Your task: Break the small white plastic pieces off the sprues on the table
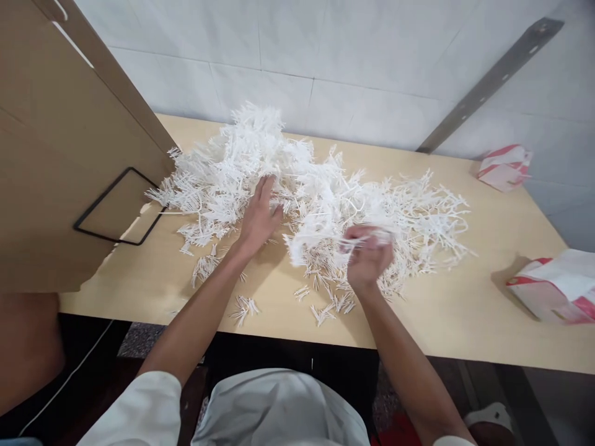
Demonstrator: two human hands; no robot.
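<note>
While your left hand (258,218) lies flat and spread, palm down, on the near edge of the heap of white plastic sprues (260,161), your right hand (367,257) is curled into a loose fist around a cluster of sprues (325,238) pulled from the middle of the pile; motion blur hides how tightly the fingers close. The heap is a brittle-looking tangle of thin, comb-like branches, each a slim stem with rows of short straight pins, matte white and bristly, sprawling across the centre of the table (465,322) from the cardboard box to well past your right hand. Small broken-off tufts (242,308) lie scattered on the bare wood near the front edge, between your forearms. The tabletop is smooth, pale wood-grain laminate. At your left a large brown cardboard box (56,155) leans in, plain and flat-sided, with a black rectangular outline printed on it. At the right sit two crumpled red-and-white bags (553,291), one near, one by the white tiled wall (348,56).
</note>
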